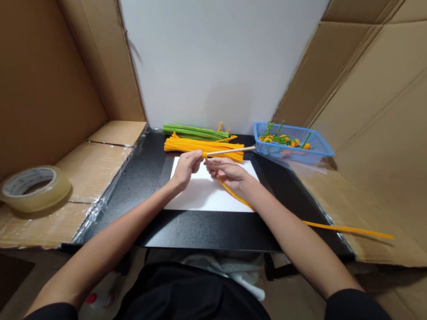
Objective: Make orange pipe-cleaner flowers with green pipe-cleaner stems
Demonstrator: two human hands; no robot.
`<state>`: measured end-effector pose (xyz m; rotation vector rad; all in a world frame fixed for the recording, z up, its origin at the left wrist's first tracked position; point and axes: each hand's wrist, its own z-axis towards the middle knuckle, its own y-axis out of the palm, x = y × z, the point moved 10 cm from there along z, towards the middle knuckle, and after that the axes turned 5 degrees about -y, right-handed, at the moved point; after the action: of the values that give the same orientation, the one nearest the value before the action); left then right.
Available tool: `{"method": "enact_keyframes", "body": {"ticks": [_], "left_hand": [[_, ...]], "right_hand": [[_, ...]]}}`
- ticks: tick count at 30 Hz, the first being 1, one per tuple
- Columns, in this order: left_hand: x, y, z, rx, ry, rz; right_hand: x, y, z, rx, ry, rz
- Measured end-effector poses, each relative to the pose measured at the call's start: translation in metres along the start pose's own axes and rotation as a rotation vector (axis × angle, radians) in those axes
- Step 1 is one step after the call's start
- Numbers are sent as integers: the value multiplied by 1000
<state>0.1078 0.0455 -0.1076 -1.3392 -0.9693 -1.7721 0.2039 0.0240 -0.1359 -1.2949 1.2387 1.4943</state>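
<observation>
Between the fingers of my left hand [187, 170] is one end of a thin wooden stick [230, 151], which points right toward the basket. Orange pipe cleaner is wound around the stick close to those fingertips. My right hand [228, 172] is closed just below the winding, pinching the orange pipe cleaner [348, 227]. Its long tail runs down under my right forearm and out past the table's right side. A white sheet of paper [204, 200] lies beneath both hands.
Behind my hands lie a bundle of orange pipe cleaners [195, 144] and a bundle of green pipe cleaners [195, 130]. A blue basket [297, 154] at right holds small orange and green pieces. A tape roll [34, 188] rests on cardboard at left. Cardboard walls flank the black table [193, 233].
</observation>
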Motion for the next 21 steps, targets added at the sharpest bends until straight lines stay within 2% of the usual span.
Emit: {"method": "enact_keyframes", "body": {"ticks": [4,7,9,13,15,17,21], "left_hand": [[2,18,-4,-242,-84,66],[6,25,-10,-388,-100,227],[11,28,-13,-449,-63,392],[19,31,-15,-481,62,722],[20,32,-15,-464,122,865],[21,30,-13,-382,183,994],[26,15,-10,-16,220,1149]], "right_hand": [[-10,-4,-1,-134,20,-118],[-20,-10,-5,-184,31,-257],[-31,-16,-8,-167,-5,-370],[-49,-20,-12,-114,-90,-617],[-57,-19,-14,-67,-148,-738],[-65,-20,-15,26,-214,-846],[-78,-22,-22,256,-341,-887]]}}
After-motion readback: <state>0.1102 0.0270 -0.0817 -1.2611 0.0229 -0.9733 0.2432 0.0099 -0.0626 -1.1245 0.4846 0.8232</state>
